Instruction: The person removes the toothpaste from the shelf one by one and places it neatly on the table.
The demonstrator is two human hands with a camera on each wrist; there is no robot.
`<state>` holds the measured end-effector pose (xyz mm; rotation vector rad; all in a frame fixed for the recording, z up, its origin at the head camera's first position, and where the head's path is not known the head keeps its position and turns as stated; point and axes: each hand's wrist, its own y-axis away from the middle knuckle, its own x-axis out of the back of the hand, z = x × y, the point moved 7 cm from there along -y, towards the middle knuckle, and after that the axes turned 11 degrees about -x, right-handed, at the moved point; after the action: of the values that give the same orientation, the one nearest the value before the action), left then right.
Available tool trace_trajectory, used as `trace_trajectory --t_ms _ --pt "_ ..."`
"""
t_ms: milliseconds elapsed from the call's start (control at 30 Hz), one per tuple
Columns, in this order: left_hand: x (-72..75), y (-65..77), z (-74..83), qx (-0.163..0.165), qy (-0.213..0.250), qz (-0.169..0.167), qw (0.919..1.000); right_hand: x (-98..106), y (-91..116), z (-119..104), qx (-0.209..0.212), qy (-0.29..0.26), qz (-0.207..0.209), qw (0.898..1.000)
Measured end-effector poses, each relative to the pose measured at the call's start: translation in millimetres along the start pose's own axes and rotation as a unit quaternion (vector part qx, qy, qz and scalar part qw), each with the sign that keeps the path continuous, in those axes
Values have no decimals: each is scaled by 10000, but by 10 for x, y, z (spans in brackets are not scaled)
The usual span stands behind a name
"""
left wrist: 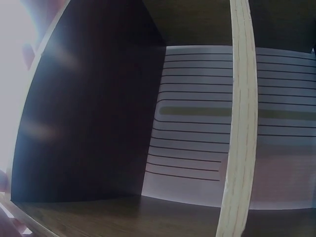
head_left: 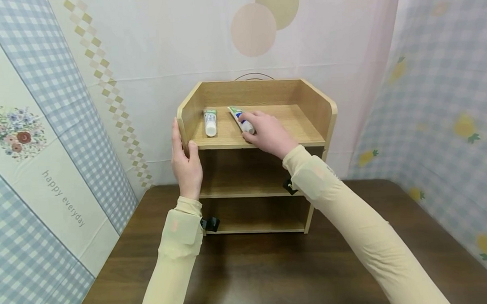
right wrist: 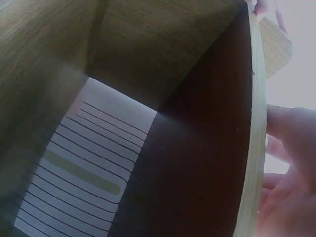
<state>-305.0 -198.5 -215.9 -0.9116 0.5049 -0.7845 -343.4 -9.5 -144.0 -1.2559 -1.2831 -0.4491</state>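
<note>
We see the right hand [head_left: 270, 132] on the top board of a three-tier wooden shelf [head_left: 251, 92], its fingers and thumb curled around a white squeeze tube [head_left: 236, 113] with green and blue print; the tube slants out from under the fingertips, its cap end beside the thumb. To the left of that hand, a second squeeze tube [head_left: 211, 119] lies on the same board, apart from the first, its white cap pointing toward us. Further left is the left hand [head_left: 187, 169], fingers straight along the outside of the shelf's left side panel [head_left: 190, 116], thumb up at the front edge. Below both hands we find the shelf's lower compartments, and underneath them the dark brown counter [head_left: 255, 272]. Behind the hands, past the shelf, hangs a pale printed cloth [head_left: 175, 47].
</note>
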Motion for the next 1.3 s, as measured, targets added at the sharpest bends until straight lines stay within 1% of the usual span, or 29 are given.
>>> trace_trajectory --t_ms 167,533,667,833,1000,1167,1300 --pt "-15 1 -4 -23 5 9 10000 16 24 23 -46 -36 323 9995" --pt "-24 6 -36 -15 72 53 10000 11 57 65 -134 -170 647 9977" --pt "-26 1 -41 -53 88 48 9999 -2 87 81 -145 -286 907 9954" --pt "-33 -1 -48 -75 62 36 9999 -15 114 111 -54 -505 1325 9899" --pt "-52 12 -63 -87 63 49 9999 -24 148 136 130 -649 1679 9836" --pt "-78 19 -86 -122 58 38 9999 -20 187 152 276 -757 1848 9795" --pt "-81 9 -94 -209 63 38 9998 2 216 147 333 -787 1892 9782"
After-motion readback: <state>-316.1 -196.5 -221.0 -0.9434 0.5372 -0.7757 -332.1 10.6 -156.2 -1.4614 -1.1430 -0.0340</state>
